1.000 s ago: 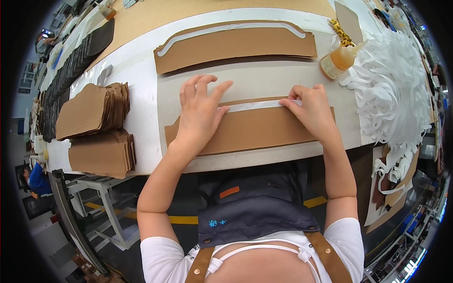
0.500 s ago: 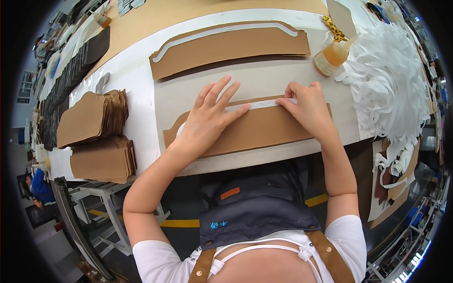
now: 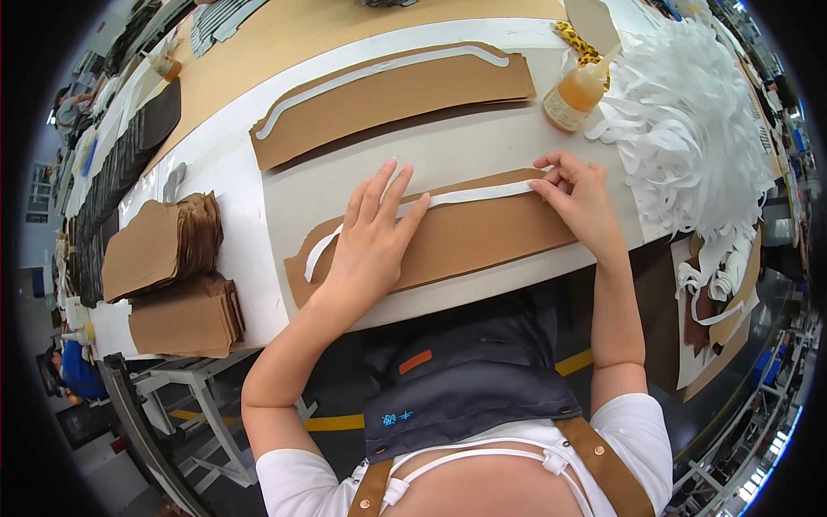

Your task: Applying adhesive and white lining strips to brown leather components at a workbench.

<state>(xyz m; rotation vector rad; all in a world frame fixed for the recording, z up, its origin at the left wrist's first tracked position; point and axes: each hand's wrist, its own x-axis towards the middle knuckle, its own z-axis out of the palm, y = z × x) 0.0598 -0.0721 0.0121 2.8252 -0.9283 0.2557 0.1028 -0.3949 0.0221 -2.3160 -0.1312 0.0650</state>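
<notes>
A brown paper panel (image 3: 478, 233) with a white tape strip (image 3: 474, 191) along its upper edge lies near the front of the table. My left hand (image 3: 370, 246) rests open on this panel, fingers spread across the strip, whose curved left end shows beside it. My right hand (image 3: 577, 202) pinches the strip near the panel's right end, thumb on top. Farther back lies a similar panel (image 3: 388, 103) bearing a white strip that curves down at both ends.
Brown paper stacks (image 3: 155, 246) stand at the left, dark layered pieces (image 3: 129, 151) behind them. A glue bottle (image 3: 573, 99), leopard-patterned object (image 3: 586, 52) and heap of white strips (image 3: 689, 129) are at the back right. A person (image 3: 77, 366) is at the far left.
My left hand's fingers have come down flatter onto the strip. My right hand has shifted right along it. The strip's curved left end now shows, and the whole view has shifted slightly.
</notes>
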